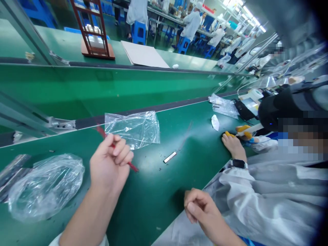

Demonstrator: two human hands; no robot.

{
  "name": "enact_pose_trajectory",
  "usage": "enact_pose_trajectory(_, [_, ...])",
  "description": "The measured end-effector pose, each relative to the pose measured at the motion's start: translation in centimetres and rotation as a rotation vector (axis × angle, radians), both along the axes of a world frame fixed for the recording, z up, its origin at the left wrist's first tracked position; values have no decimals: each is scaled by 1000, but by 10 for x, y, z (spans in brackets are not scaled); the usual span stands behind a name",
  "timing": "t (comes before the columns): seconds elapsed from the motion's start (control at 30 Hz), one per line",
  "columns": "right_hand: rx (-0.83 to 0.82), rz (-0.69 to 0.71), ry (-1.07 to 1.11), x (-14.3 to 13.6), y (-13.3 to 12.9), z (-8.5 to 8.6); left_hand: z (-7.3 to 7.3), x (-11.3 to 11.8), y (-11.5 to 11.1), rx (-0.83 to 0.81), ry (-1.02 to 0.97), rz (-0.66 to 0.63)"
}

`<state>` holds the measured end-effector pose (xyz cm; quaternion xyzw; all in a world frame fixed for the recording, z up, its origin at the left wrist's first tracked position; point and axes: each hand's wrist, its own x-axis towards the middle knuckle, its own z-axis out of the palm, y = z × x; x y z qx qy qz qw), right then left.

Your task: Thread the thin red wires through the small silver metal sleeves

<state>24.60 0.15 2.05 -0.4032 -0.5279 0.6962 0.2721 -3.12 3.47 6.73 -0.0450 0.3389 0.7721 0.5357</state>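
Observation:
My left hand is raised above the green bench, its fingers closed around a thin red stick-like tool. Both ends of the tool stick out of the fist, and the upper end is blurred. Low over the bench's near edge, my right hand is curled with the thumb against the fingers, and nothing shows in it. Between and beyond the hands lies a small white-faced strip part with dark edges and a faint thin tail. A flat clear plastic bag lies just behind my left hand.
Crumpled clear plastic and silvery packets lie at left. On the right, a co-worker's hand wears yellow finger covers near a white scrap. A raised shelf holds a board and a reddish-brown frame.

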Motion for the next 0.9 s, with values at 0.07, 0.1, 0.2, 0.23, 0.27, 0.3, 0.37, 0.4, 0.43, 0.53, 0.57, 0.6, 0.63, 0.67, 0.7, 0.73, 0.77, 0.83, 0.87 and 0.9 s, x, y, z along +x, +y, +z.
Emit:
enact_pose_trajectory(0.07, [-52, -80, 143, 1, -4, 0, 2, 0, -2, 4, 62, 17])
enact_pose_trajectory(0.1, [-75, -115, 193, -4, -6, 0, 1, 6, -4, -15, 109, -24])
enact_pose_trajectory(0.2, [-147, -196, 249, -28, -5, 3, -10, 36, -12, -95, 331, -364])
enact_pose_trajectory(0.23, [-163, -213, 247, -36, -4, 4, -14, 47, -16, -85, 422, -489])
enact_pose_trajectory(0.27, [-171, -226, 239, -42, -3, 4, -18, 57, -19, -54, 513, -589])
enact_pose_trajectory(0.3, [-174, -237, 229, -47, -1, 3, -22, 66, -22, -22, 582, -665])
enact_pose_trajectory(0.37, [-165, -244, 204, -53, 1, 2, -27, 76, -27, 33, 633, -749])
enact_pose_trajectory(0.4, [-158, -244, 189, -54, 2, 0, -28, 79, -28, 51, 627, -773])
enact_pose_trajectory(0.43, [-152, -240, 174, -54, 3, -1, -29, 81, -29, 63, 612, -791])
enact_pose_trajectory(0.53, [-122, -226, 133, -52, 6, -4, -29, 81, -29, 102, 552, -832])
enact_pose_trajectory(0.57, [-107, -220, 123, -52, 7, -4, -29, 80, -28, 117, 531, -838])
enact_pose_trajectory(0.6, [-88, -208, 116, -50, 8, -4, -28, 80, -28, 128, 510, -842])
enact_pose_trajectory(0.63, [-66, -199, 112, -49, 8, -3, -27, 79, -27, 137, 492, -840])
enact_pose_trajectory(0.67, [-43, -195, 111, -47, 9, -2, -26, 79, -27, 148, 482, -840])
enact_pose_trajectory(0.7, [-19, -195, 114, -45, 10, -1, -26, 78, -27, 160, 486, -842])
enact_pose_trajectory(0.73, [7, -199, 120, -42, 11, 1, -25, 77, -27, 174, 502, -851])
enact_pose_trajectory(0.77, [30, -199, 128, -39, 12, 4, -24, 77, -28, 190, 519, -870])
enact_pose_trajectory(0.83, [51, -169, 150, -34, 16, 10, -23, 76, -29, 212, 536, -924])
enact_pose_trajectory(0.87, [51, -139, 163, -32, 18, 13, -23, 75, -30, 214, 532, -950])
enact_pose_trajectory(0.9, [47, -112, 177, -30, 20, 16, -23, 75, -31, 213, 517, -974])
